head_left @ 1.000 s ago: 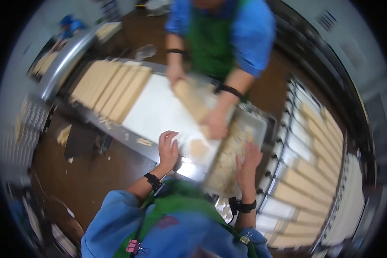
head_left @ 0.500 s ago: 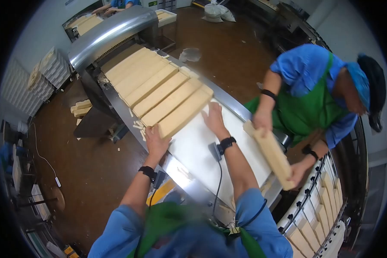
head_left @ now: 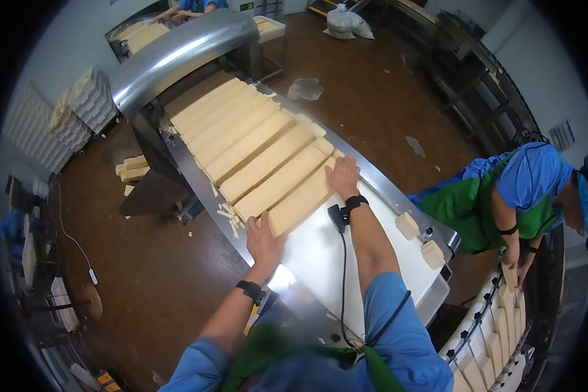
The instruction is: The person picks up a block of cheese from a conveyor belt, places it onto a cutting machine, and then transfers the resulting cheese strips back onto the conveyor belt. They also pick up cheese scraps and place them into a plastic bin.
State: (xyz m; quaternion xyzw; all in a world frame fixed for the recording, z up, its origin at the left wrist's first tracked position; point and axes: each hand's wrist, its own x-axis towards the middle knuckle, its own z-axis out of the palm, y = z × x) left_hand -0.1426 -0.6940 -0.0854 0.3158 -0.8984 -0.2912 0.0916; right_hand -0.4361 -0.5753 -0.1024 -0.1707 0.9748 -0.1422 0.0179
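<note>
Several long pale slabs (head_left: 242,124) lie side by side on the white conveyor belt (head_left: 346,261). The nearest slab (head_left: 302,199) has my hands at its two ends. My left hand (head_left: 264,242) rests with its fingers on the left end. At the right end, my right hand (head_left: 343,176) is wrapped over the corner. Small offcuts (head_left: 228,215) lie by the belt's left edge, and two short pale pieces (head_left: 407,226) sit near its right end.
A co-worker (head_left: 516,196) at the right holds a slab over a rack (head_left: 496,326) of slabs. A curved metal hood (head_left: 183,52) spans the belt at the back. White trays (head_left: 88,98) are stacked at the left. Another person (head_left: 199,8) is behind the hood.
The slabs have come nearer along the belt, and both my hands now hold the front slab's ends. The co-worker has moved right with a slab to the rack.
</note>
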